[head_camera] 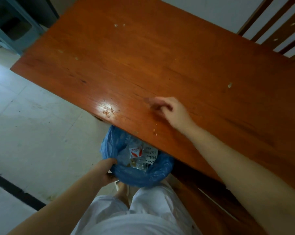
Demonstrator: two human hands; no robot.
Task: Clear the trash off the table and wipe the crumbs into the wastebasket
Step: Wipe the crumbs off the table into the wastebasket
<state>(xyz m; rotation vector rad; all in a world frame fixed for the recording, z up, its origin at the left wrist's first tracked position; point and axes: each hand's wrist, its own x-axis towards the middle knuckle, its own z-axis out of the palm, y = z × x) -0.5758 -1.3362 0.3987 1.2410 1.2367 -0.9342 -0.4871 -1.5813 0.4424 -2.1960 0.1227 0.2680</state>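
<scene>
1. The rim of the round wastebasket lined with a crinkled blue plastic bag (140,175) is clasped by the left hand (106,172), fingers curled over the bag's edge on the near-left side.
2. Just inside the bag from that grip, a clear wrapper with a red-and-white label (135,151) and a white scrap of paper with handwriting (151,154) are seen, with a few yellowish bits beneath them.
3. The basket is held below the near edge of the reddish-brown wooden table (160,56), partly tucked under it.
4. Up and to the right of the held rim, the right hand (167,109) is laid on the tabletop with fingers curled loosely inward; whether anything is pinched in it cannot be told because of blur.
5. Small pale crumbs (154,131) lie between that hand and the table edge above the basket.
6. Farther from both hands, a larger crumb (229,85) lies well to the right, and more specks (116,25) lie near the far edge.
7. Beyond the table's far right corner, a slatted wooden chair back (279,31) is visible.
</scene>
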